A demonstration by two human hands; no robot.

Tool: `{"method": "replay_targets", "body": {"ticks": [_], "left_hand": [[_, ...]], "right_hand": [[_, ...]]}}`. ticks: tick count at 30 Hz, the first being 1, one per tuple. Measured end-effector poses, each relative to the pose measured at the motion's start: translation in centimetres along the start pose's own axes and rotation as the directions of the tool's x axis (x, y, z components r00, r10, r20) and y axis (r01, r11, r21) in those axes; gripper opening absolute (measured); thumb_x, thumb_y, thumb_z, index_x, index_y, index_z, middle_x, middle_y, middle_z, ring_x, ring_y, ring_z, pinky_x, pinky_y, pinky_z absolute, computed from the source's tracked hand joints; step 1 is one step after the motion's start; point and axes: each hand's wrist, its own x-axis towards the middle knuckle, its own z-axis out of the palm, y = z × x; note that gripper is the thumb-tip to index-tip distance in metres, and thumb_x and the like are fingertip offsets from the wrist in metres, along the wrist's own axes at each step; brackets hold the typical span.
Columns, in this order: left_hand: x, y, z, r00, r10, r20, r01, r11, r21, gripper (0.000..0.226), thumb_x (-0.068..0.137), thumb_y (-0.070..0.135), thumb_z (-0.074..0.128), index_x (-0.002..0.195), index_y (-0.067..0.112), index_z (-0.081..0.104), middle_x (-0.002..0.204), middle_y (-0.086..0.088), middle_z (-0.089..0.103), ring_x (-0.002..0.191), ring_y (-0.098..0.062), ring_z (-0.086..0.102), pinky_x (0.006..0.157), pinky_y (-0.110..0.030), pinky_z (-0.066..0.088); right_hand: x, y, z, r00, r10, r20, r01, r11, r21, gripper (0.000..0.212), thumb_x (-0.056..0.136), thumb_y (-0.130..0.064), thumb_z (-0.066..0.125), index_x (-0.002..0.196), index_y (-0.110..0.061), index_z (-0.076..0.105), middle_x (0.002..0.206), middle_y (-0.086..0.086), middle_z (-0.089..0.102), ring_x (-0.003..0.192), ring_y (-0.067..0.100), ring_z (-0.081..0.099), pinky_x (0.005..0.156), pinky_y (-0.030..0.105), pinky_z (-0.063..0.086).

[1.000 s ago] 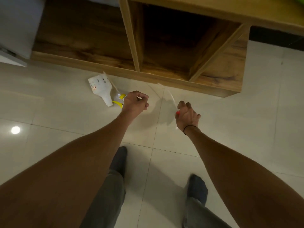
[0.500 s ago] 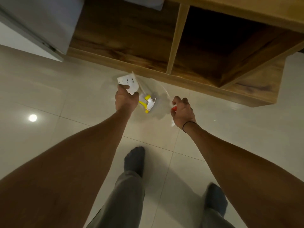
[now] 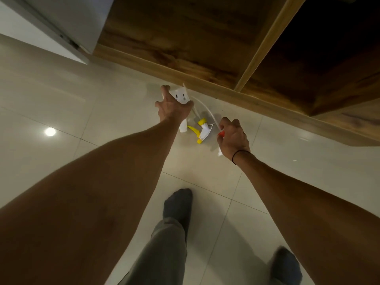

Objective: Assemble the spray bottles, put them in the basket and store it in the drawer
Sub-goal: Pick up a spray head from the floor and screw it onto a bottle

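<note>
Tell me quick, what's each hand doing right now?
Left hand: gripping the white bottle.
Right hand: closed around a red-tipped sprayer.

White spray bottle (image 3: 181,97) with small dark marks, under the left hand's fingers (image 3: 164,90). Trigger head (image 3: 202,130) between the two hands: white body, yellow collar, lever and nozzle tip. Red bit (image 3: 221,134) at the right hand's fingertips (image 3: 225,122). Black band (image 3: 239,154) on right wrist. Glossy off-white floor tiles (image 3: 102,112); brown wood-grain cabinet (image 3: 185,38), lighter trim. Grey trousers (image 3: 164,254), dark grey socks (image 3: 178,204).
</note>
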Motion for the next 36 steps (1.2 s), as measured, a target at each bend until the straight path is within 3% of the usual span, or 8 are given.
{"method": "replay_targets", "body": {"ticks": [5,11,15,18,23,30,33,36], "left_hand": [[0.6,0.4,1.1,1.000,-0.013,-0.007,0.013,0.999,-0.043,0.076,0.081,0.047,0.081,0.139,0.026,0.036,0.124,-0.016,0.065,0.115,-0.040,0.065,0.093,-0.042,0.053],[-0.1,0.1,-0.1,0.987,-0.146,-0.072,0.132,0.976,-0.172,0.072,0.075,0.055,0.081,0.127,0.029,0.039,0.109,-0.010,0.061,0.107,-0.043,0.067,0.091,-0.048,0.062],[-2.3,0.4,-3.9,0.945,-0.320,-0.067,0.276,0.892,-0.357,0.077,0.070,0.062,0.079,0.126,0.029,0.038,0.106,-0.010,0.053,0.084,-0.032,0.064,0.072,-0.048,0.068],[-4.9,1.3,-7.3,0.926,-0.375,-0.030,0.324,0.835,-0.445,0.081,0.072,0.063,0.079,0.132,0.028,0.037,0.115,-0.012,0.048,0.097,-0.033,0.060,0.067,-0.047,0.068],[-11.0,4.8,-13.6,0.902,-0.429,0.051,0.378,0.729,-0.571,0.081,0.077,0.060,0.078,0.138,0.027,0.036,0.127,-0.014,0.045,0.107,-0.035,0.057,0.073,-0.045,0.068],[-21.3,8.3,-19.7,0.813,-0.546,0.203,0.481,0.430,-0.764,0.084,0.079,0.057,0.081,0.142,0.024,0.036,0.138,-0.016,0.042,0.103,-0.035,0.057,0.086,-0.050,0.066],[-24.4,10.2,-20.9,0.791,-0.566,0.231,0.503,0.389,-0.772,0.081,0.074,0.061,0.081,0.132,0.025,0.037,0.140,-0.016,0.041,0.096,-0.035,0.060,0.084,-0.047,0.066],[-27.1,12.5,-21.9,0.799,-0.545,0.255,0.505,0.377,-0.777,0.083,0.073,0.061,0.082,0.134,0.026,0.037,0.141,-0.017,0.041,0.114,-0.039,0.058,0.081,-0.048,0.067]], "right_hand": [[0.6,-0.3,0.7,1.000,-0.012,0.019,0.012,1.000,0.000,0.018,0.096,-0.011,0.060,0.113,-0.014,0.054,0.112,0.013,0.051,0.095,0.034,0.062,0.075,0.047,0.061],[-0.8,0.0,-0.6,1.000,-0.028,-0.003,0.028,0.999,0.027,0.022,0.095,-0.009,0.057,0.116,-0.015,0.055,0.112,0.013,0.050,0.103,0.032,0.055,0.074,0.048,0.060],[-3.0,-0.4,-3.5,0.995,-0.084,-0.049,0.089,0.991,0.101,0.029,0.095,-0.005,0.055,0.123,-0.013,0.058,0.113,0.014,0.052,0.106,0.031,0.051,0.077,0.049,0.058],[-5.4,-1.6,-6.7,0.988,-0.135,-0.073,0.143,0.981,0.129,0.032,0.097,-0.006,0.052,0.127,-0.013,0.058,0.110,0.013,0.054,0.107,0.030,0.049,0.076,0.050,0.058],[-10.3,-5.2,-13.2,0.976,-0.202,-0.080,0.210,0.971,0.115,0.045,0.100,-0.007,0.048,0.144,-0.016,0.053,0.112,0.012,0.053,0.107,0.027,0.049,0.077,0.042,0.057],[-18.6,-9.6,-23.0,0.962,-0.258,-0.090,0.267,0.959,0.097,0.060,0.102,-0.010,0.051,0.159,-0.025,0.037,0.113,0.005,0.047,0.098,0.015,0.044,0.079,0.029,0.058],[-21.4,-10.5,-26.7,0.959,-0.270,-0.092,0.278,0.957,0.084,0.061,0.103,-0.012,0.051,0.160,-0.026,0.035,0.113,0.005,0.047,0.097,0.015,0.046,0.080,0.027,0.058],[-23.3,-11.1,-30.2,0.962,-0.254,-0.098,0.262,0.963,0.071,0.060,0.103,-0.013,0.051,0.160,-0.026,0.036,0.116,0.005,0.047,0.099,0.015,0.047,0.083,0.028,0.058]]}}
